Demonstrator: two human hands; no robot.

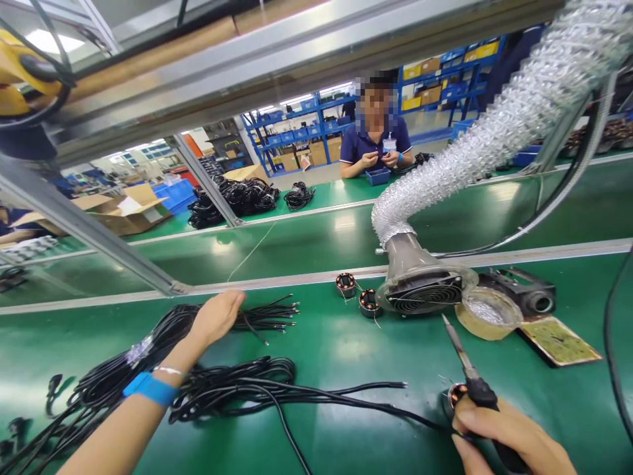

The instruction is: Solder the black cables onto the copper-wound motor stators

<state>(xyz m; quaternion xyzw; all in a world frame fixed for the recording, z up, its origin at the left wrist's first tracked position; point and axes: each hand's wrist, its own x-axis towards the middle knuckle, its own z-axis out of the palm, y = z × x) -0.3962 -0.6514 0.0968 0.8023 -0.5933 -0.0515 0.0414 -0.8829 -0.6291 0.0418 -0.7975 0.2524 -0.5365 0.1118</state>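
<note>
My left hand [217,320], with a blue band at its wrist, is closed over a bundle of black cables [163,336] near their stripped ends; its fingertips are hidden. In my right hand [509,435] is a soldering iron [462,353], its tip angled up and to the left. Its thumb and fingers also meet the end of a black cable [415,415]. Beside these fingers sits a small motor stator [455,394] with copper windings, partly covered by the hand. A second coil of black cables [237,389] lies between my hands.
Two stators [345,285] rest by a fume extractor hood [420,284] on a silver duct [459,145]. To its right are a round tub [489,313], a soldering iron stand [529,293] and a yellow-green sponge [561,340]. A co-worker [376,142] sits across the bench.
</note>
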